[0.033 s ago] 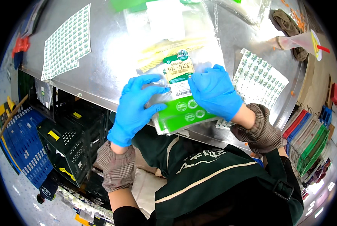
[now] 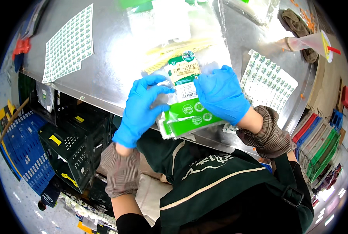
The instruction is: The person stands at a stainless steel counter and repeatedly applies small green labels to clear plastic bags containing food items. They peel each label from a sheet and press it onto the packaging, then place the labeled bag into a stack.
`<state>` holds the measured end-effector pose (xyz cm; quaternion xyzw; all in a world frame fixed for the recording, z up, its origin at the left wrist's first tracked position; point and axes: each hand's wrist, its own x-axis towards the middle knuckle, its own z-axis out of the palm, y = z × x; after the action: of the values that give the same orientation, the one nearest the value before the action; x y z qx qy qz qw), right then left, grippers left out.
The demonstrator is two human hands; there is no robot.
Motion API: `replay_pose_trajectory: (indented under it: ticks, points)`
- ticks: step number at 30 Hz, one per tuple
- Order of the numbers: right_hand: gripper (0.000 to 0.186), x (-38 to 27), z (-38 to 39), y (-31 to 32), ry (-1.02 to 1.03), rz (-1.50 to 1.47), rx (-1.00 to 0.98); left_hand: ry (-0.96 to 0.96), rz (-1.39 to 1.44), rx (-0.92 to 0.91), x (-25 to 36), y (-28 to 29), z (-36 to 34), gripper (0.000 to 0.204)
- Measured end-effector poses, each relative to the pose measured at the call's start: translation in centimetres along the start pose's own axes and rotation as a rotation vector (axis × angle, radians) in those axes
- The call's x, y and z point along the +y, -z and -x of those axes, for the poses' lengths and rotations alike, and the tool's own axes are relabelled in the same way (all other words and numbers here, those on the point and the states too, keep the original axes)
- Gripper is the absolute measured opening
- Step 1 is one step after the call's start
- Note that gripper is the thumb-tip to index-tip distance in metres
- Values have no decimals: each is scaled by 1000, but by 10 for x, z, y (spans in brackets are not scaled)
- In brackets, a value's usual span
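A stack of clear plastic bags point(image 2: 178, 128) with green printed bottoms lies flat before me. On the top bag is a green, cream and white label point(image 2: 186, 87) with a barcode. My left hand point(image 2: 139, 109), in a blue glove, is at the left side of the bag, its fingers and thumb apart and the fingertips close to the label. My right hand point(image 2: 222, 95), gloved alike, rests on the bag at the label's right edge. Its fingers are curled closed; what is under or in them is hidden.
Sticker sheets point(image 2: 70, 45) lie at the left on the metal table point(image 2: 103, 84), with more stickers point(image 2: 269, 80) at the right. A plastic cup point(image 2: 308, 43) with a red straw lies by a brown cloth point(image 2: 294, 23). Dark crates point(image 2: 70, 136) stand below left.
My left hand has shifted very slightly. My right hand and the bags stay almost where they were.
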<state>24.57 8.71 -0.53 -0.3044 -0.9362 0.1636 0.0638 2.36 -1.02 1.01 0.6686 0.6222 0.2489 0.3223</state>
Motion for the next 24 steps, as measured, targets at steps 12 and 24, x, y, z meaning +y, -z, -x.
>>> replay_pose_trajectory:
  ticks: [12,24]
  points:
    - [16,129,67,97,-307,-88,259,384,472,505,-36,34,-20,25]
    - [32,184,118,107,-399,-593,-110,275,950,-43,114,-128,-145,33]
